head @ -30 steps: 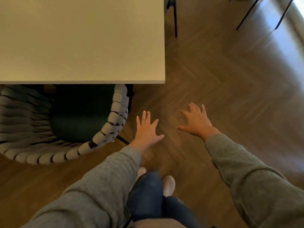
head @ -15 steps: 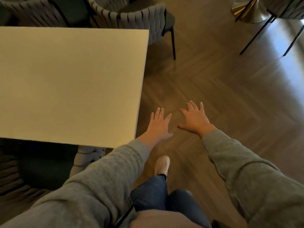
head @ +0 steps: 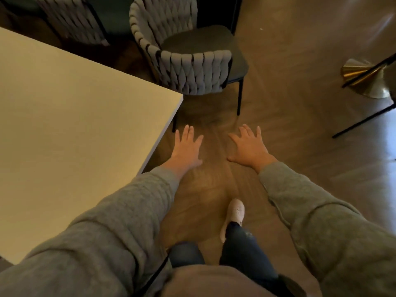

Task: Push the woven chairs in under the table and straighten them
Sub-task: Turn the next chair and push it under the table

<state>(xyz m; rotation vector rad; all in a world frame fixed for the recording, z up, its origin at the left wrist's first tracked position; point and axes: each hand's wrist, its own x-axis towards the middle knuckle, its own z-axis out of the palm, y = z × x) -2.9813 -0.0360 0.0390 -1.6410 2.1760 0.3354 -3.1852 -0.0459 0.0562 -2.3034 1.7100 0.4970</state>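
A grey woven chair (head: 192, 71) with a dark seat stands ahead of me, past the far right corner of the pale table (head: 75, 125), turned askew and not under the table. A second woven chair (head: 75, 20) stands at the far left behind the table. My left hand (head: 186, 150) and my right hand (head: 249, 147) are stretched forward over the floor with fingers spread, both empty. They hover short of the near chair's backrest, touching nothing.
The wood floor (head: 300, 125) stretches to the right. A gold cone-shaped base (head: 362, 79) and thin black legs (head: 364, 121) of other furniture stand at the right edge. My foot in a pale shoe (head: 234, 213) steps forward below my hands.
I have walked along the table's right side, leaving the pushed-in chair behind. The askew chair has come much closer. Both hands stay open and forward.
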